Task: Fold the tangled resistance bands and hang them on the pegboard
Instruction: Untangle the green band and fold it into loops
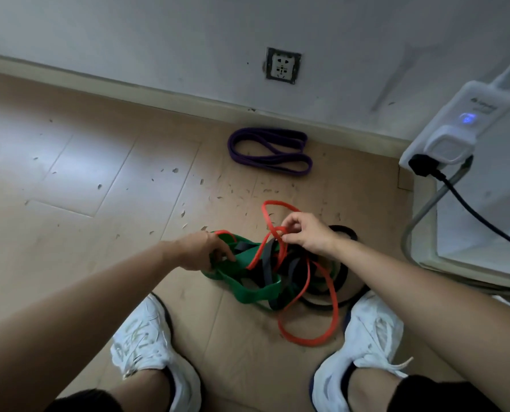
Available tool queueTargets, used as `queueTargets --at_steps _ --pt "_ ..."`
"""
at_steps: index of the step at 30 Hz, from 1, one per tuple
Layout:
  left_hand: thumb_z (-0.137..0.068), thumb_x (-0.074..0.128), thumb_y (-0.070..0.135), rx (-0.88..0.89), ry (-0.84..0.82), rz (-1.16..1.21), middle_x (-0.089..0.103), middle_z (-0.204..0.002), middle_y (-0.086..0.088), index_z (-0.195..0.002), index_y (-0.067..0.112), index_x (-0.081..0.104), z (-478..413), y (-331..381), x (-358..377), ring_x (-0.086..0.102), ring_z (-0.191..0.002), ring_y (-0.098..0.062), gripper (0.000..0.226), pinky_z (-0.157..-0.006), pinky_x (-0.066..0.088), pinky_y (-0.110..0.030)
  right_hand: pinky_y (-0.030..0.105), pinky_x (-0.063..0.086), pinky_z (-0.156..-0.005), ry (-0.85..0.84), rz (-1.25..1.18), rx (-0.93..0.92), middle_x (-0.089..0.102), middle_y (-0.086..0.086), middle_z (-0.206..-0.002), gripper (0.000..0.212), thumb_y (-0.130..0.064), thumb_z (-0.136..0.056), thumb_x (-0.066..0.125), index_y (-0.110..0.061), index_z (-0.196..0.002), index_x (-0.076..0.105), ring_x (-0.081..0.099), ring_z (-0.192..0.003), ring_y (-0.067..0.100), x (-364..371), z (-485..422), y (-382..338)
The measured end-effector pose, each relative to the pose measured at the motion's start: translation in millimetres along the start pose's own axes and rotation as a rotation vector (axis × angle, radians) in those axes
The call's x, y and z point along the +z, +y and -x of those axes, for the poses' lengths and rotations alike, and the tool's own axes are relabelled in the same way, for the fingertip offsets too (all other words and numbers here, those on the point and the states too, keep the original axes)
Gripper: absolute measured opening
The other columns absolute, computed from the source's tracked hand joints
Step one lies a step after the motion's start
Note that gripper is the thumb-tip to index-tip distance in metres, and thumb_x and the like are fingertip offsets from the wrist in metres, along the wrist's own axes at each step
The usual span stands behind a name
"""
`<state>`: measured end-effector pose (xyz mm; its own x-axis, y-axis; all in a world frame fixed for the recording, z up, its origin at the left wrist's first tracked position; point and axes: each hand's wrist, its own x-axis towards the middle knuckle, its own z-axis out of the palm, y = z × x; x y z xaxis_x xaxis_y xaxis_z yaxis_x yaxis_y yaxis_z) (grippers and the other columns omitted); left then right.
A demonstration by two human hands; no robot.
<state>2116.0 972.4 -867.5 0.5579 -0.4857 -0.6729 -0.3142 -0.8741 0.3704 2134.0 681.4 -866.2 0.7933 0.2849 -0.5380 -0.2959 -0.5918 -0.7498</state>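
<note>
A tangle of resistance bands lies on the wooden floor between my shoes: a wide green band (249, 289), a thin red band (331, 292), a dark grey band (267, 264) and a black band (341, 276). My right hand (305, 233) pinches the red band where it crosses itself, lifting a loop. My left hand (201, 252) grips the green band at the left end of the pile. A purple band (270, 151) lies folded by the baseboard, apart from the tangle. No pegboard is in view.
A wall socket (282, 66) sits above the baseboard. At the right, a white power strip (455, 129) with a black plug and cables (479, 218) hangs beside a white unit. My white shoes (146, 343) flank the pile.
</note>
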Motion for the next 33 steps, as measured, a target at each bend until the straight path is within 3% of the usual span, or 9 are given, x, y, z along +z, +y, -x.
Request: queueTargets --at_steps 4,9,12,15,20,25,27,30,33 --pt "-0.075 0.086 0.025 -0.014 -0.236 0.073 0.058 -0.107 0.013 -0.142 0.039 0.051 8 0 0 0.055 -0.095 -0.011 0.078 -0.081 0.046 -0.023 0.033 0.057 -0.077 0.017 -0.087 0.027 0.076 0.004 -0.090 0.015 -0.010 -0.092 0.071 -0.018 -0.101 0.063 0.074 -0.083 0.015 1 -2 -6" --pt "-0.087 0.073 0.033 -0.037 0.065 -0.010 0.064 -0.125 0.004 -0.121 0.033 0.069 11 -7 9 0.056 -0.105 -0.016 0.035 -0.087 0.045 -0.025 0.038 0.049 -0.106 0.005 0.274 0.018 0.066 0.002 -0.124 0.033 -0.019 -0.091 0.070 -0.022 -0.123 0.064 0.062 -0.118 0.020 -10 5 11" --pt "-0.085 0.073 0.042 -0.039 0.121 -0.059 0.058 -0.125 0.009 -0.126 0.031 0.062 9 -11 25 0.042 -0.106 -0.015 0.044 -0.085 0.034 -0.025 0.043 0.039 -0.113 -0.151 0.630 0.097 0.048 0.001 -0.142 0.060 -0.029 -0.084 0.073 -0.035 -0.140 0.053 0.045 -0.132 0.025 -15 16 29" --pt "-0.086 0.073 0.041 -0.037 0.251 -0.050 0.061 -0.120 0.008 -0.118 0.028 0.059 6 -12 36 0.038 -0.100 -0.014 0.037 -0.079 0.028 -0.025 0.040 0.041 -0.105 -0.146 0.790 0.016 0.046 -0.006 -0.135 0.061 -0.025 -0.086 0.074 -0.033 -0.141 0.051 0.043 -0.129 0.022 -10 21 38" --pt "-0.090 0.067 0.049 -0.096 0.317 -0.133 0.056 -0.094 0.005 -0.110 0.028 0.057 8 -14 26 0.047 -0.090 -0.017 0.030 -0.072 0.031 -0.029 0.035 0.054 -0.083 -0.195 0.880 0.074 0.062 -0.004 -0.116 0.035 -0.043 -0.084 0.076 -0.031 -0.116 0.068 0.062 -0.109 0.021 -17 18 32" --pt "-0.087 0.067 0.057 -0.188 0.375 -0.037 0.060 -0.101 0.000 -0.135 0.026 0.046 20 -12 11 0.049 -0.093 -0.018 0.060 -0.075 0.038 -0.029 0.031 0.047 -0.073 -0.090 0.942 -0.097 0.062 -0.006 -0.104 0.033 -0.050 -0.080 0.073 -0.032 -0.106 0.063 0.062 -0.100 0.021 -14 17 -6" --pt "-0.083 0.066 0.064 -0.111 0.333 -0.056 0.062 -0.114 0.000 -0.144 0.027 0.043 24 -15 17 0.046 -0.104 -0.018 0.076 -0.082 0.041 -0.029 0.036 0.046 -0.091 -0.071 0.963 -0.278 0.058 -0.005 -0.126 0.053 -0.053 -0.081 0.071 -0.033 -0.128 0.056 0.054 -0.118 0.022 3 14 -18" --pt "-0.061 0.070 0.080 -0.026 0.249 -0.225 0.048 -0.144 0.006 -0.154 0.029 0.030 27 -24 35 0.040 -0.125 -0.021 0.114 -0.104 0.036 -0.035 0.050 0.029 -0.115 -0.225 0.985 -0.342 0.022 -0.004 -0.165 0.094 -0.045 -0.081 0.074 -0.041 -0.157 0.020 0.023 -0.146 0.026 34 1 -22" --pt "-0.056 0.089 0.059 -0.026 0.237 -0.328 0.041 -0.150 0.000 -0.160 0.023 0.015 28 -29 52 0.041 -0.136 -0.026 0.132 -0.113 0.033 -0.039 0.054 0.025 -0.115 -0.291 1.146 -0.346 0.026 -0.002 -0.163 0.096 -0.034 -0.085 0.072 -0.040 -0.159 0.011 0.020 -0.148 0.031 56 -13 -15"
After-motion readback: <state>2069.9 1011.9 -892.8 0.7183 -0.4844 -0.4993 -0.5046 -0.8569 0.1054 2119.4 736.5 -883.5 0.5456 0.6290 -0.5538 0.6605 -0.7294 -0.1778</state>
